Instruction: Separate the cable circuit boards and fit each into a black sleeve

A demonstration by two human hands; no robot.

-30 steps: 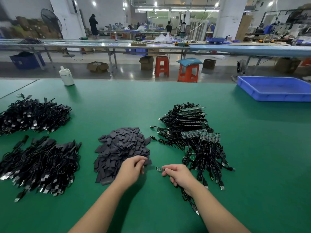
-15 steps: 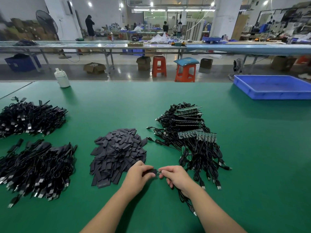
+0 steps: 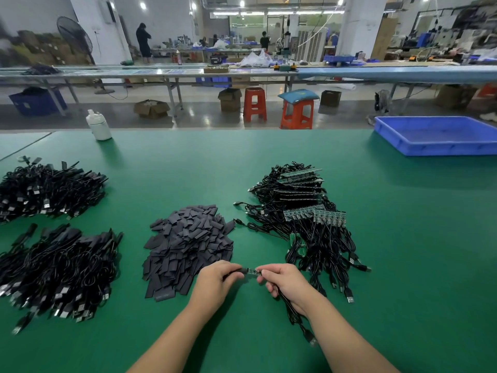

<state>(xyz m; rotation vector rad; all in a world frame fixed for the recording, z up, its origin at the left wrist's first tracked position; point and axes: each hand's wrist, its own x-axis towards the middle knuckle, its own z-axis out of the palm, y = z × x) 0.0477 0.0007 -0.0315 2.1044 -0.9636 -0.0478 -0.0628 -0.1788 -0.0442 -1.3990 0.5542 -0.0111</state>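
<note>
My left hand (image 3: 216, 285) pinches a black sleeve (image 3: 240, 271) just in front of the pile of black sleeves (image 3: 188, 243). My right hand (image 3: 286, 284) pinches a small green circuit board (image 3: 253, 271), whose black cable (image 3: 295, 316) trails back under my wrist. The board's end meets the sleeve's mouth between my two hands. A heap of cabled boards (image 3: 301, 214), some still joined in strips, lies to the right behind my right hand.
Two heaps of black sleeved cables (image 3: 51, 189) (image 3: 59, 267) lie on the green table (image 3: 403, 265) at the left. A white bottle (image 3: 98, 125) stands at the far edge. A blue tray (image 3: 435, 134) sits at the far right.
My left hand took a sleeve from the pile and came toward my right hand. The board and the sleeve now meet end to end between my hands.
</note>
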